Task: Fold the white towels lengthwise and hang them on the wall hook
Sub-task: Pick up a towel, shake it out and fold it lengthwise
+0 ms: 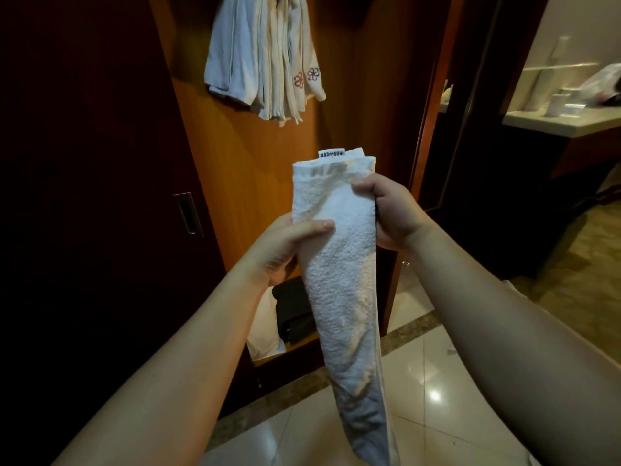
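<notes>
Wood panel: orange-brown, upright behind the hands, with a dark sliding door to its left.
Floor: glossy pale tiles with a darker border strip.
Surface: pale counter at far right, carrying blurred white items.
Hanging towels: a bunch of pale cloths high on the panel; the hook itself is hidden.
White towel: folded into a long narrow strip, held upright in mid-air, its label end on top and its tail drooping toward the floor.
Right hand: fingers curled round the towel's upper right edge.
Left hand: thumb pressed across the front, gripping the left edge slightly lower.
</notes>
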`<control>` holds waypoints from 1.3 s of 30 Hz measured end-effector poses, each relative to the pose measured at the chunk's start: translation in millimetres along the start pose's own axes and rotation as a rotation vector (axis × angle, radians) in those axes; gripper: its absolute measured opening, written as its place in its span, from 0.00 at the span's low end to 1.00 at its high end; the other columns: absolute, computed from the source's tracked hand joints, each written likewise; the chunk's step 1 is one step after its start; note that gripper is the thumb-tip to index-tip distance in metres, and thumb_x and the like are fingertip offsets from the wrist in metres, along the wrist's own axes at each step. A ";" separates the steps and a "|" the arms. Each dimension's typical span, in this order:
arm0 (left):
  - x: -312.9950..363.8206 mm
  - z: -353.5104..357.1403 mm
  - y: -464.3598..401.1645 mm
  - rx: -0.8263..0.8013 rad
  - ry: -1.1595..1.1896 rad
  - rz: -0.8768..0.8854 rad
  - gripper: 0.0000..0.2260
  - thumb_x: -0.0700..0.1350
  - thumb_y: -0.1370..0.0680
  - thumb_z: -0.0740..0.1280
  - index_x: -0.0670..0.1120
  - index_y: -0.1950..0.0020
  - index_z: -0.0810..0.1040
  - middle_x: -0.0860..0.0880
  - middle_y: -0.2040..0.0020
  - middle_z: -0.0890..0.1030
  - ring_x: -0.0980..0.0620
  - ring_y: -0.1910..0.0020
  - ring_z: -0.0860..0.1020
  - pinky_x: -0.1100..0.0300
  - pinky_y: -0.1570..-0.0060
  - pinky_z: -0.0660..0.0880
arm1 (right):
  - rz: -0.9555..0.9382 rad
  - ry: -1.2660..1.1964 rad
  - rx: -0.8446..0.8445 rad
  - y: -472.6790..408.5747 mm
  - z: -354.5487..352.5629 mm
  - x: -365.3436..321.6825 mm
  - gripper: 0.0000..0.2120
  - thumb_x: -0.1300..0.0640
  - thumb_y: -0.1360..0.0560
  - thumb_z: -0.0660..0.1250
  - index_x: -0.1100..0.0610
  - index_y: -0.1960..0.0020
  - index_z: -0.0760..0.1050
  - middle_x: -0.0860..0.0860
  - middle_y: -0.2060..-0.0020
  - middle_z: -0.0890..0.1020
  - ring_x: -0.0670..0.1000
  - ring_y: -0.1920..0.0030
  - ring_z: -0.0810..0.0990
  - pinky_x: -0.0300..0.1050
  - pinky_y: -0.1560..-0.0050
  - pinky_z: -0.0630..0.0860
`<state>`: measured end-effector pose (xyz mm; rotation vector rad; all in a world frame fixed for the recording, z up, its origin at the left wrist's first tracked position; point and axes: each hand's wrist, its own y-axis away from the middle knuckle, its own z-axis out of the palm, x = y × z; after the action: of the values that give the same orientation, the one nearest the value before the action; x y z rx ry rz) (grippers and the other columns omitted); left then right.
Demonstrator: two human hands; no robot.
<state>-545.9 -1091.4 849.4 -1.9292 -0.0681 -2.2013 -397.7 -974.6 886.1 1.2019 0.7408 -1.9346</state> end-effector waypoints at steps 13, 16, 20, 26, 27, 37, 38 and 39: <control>66.7 4.1 -28.2 0.382 0.096 -0.002 0.14 0.45 0.23 0.73 0.45 0.40 0.77 0.45 0.55 0.87 0.45 0.55 0.86 0.52 0.60 0.83 | 0.167 0.426 -0.041 6.7 -43.9 69.2 0.25 0.51 0.33 0.77 0.58 0.39 0.79 0.55 0.42 0.85 0.55 0.40 0.83 0.54 0.37 0.77; 75.5 -1.1 -36.0 0.445 0.115 -0.028 0.14 0.45 0.24 0.73 0.44 0.40 0.78 0.45 0.55 0.87 0.45 0.56 0.86 0.48 0.53 0.82 | 0.124 0.501 -0.021 7.6 -40.5 81.3 0.30 0.47 0.36 0.78 0.54 0.36 0.76 0.52 0.42 0.85 0.52 0.41 0.84 0.51 0.40 0.78; 79.6 -7.7 -43.8 0.411 0.125 -0.047 0.11 0.44 0.24 0.73 0.44 0.43 0.78 0.45 0.56 0.87 0.45 0.57 0.86 0.48 0.56 0.81 | -0.064 0.490 0.148 6.2 -36.3 89.6 0.28 0.52 0.32 0.73 0.49 0.36 0.65 0.52 0.39 0.80 0.52 0.45 0.84 0.53 0.39 0.79; 91.9 -6.7 -48.1 0.354 0.126 -0.007 0.09 0.43 0.23 0.71 0.44 0.45 0.78 0.45 0.55 0.87 0.45 0.55 0.86 0.48 0.53 0.82 | -0.162 0.634 0.251 8.1 -30.4 91.2 0.21 0.44 0.31 0.74 0.38 0.45 0.65 0.50 0.51 0.84 0.45 0.57 0.85 0.41 0.54 0.79; 93.8 -6.2 -48.4 0.340 0.126 0.000 0.09 0.43 0.23 0.71 0.44 0.44 0.78 0.45 0.55 0.87 0.45 0.54 0.86 0.48 0.54 0.83 | -0.152 0.662 0.246 7.4 -30.2 89.4 0.21 0.43 0.31 0.74 0.36 0.45 0.66 0.49 0.43 0.81 0.44 0.53 0.85 0.41 0.50 0.80; 107.4 -7.1 -52.0 0.282 0.071 0.056 0.13 0.44 0.24 0.72 0.44 0.40 0.78 0.45 0.51 0.87 0.44 0.51 0.86 0.49 0.53 0.82 | -0.065 0.637 0.179 7.9 -21.7 75.9 0.29 0.33 0.41 0.74 0.42 0.43 0.76 0.45 0.45 0.84 0.45 0.46 0.84 0.51 0.39 0.79; 108.5 -7.8 -52.3 0.283 0.061 0.061 0.13 0.44 0.24 0.72 0.44 0.40 0.78 0.45 0.51 0.87 0.45 0.51 0.86 0.49 0.53 0.82 | -0.064 0.637 0.172 8.1 -20.1 76.0 0.28 0.33 0.41 0.74 0.42 0.44 0.76 0.45 0.46 0.84 0.46 0.46 0.84 0.53 0.38 0.79; 109.8 -8.9 -52.6 0.289 0.053 0.067 0.13 0.44 0.24 0.72 0.44 0.40 0.78 0.45 0.52 0.87 0.45 0.51 0.86 0.49 0.53 0.83 | -0.070 0.625 0.170 8.2 -19.1 76.1 0.27 0.33 0.39 0.73 0.43 0.44 0.77 0.45 0.46 0.85 0.46 0.46 0.84 0.55 0.38 0.79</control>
<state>-577.6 -1055.9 961.8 -1.6915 -0.2916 -2.0667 -404.2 -985.7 808.3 1.9492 0.9489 -1.7001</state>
